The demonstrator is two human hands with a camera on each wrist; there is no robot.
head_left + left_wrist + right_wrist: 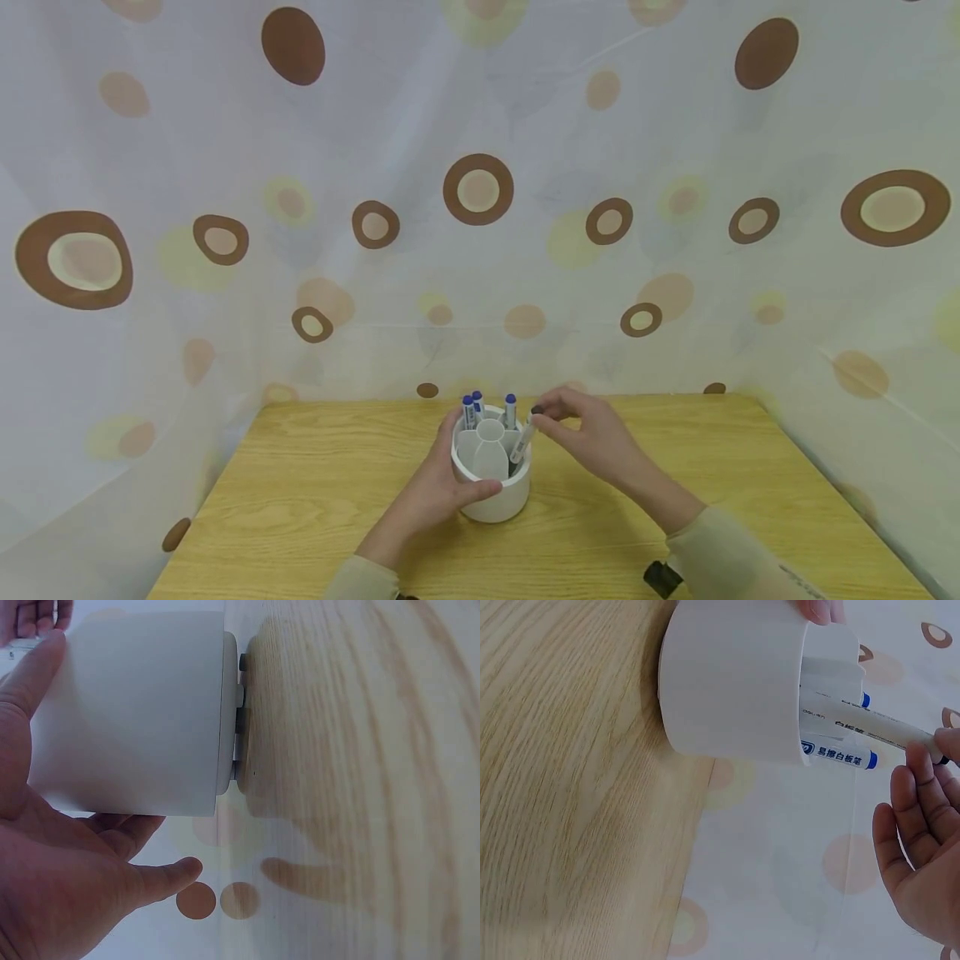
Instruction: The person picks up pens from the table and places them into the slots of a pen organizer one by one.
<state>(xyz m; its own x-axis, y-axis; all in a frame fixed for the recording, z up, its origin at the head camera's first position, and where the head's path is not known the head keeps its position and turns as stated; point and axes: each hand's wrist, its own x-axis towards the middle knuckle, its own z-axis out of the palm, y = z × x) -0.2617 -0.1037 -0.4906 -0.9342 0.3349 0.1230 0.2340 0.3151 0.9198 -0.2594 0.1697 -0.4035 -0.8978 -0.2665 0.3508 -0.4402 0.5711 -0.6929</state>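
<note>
A white round pen holder (501, 502) with inner compartments is at the middle of the wooden table. My left hand (429, 493) grips its left side, the thumb along the front near the rim and the other fingers around the back; the left wrist view shows the holder's smooth wall (142, 712) close up. Between thumb and fingertips, my right hand (596, 435) pinches the dark-capped end of a white whiteboard marker (522, 442). This marker (877, 727) slants, its lower end inside the right compartment. Several blue-capped markers, one at the back right (511, 410), stand in other compartments.
The wooden table (315, 483) ends at a pale sheet (420, 275) printed with brown and peach circles, which hangs behind it and at both sides. A black wrist device (663, 578) shows near the right sleeve (720, 550).
</note>
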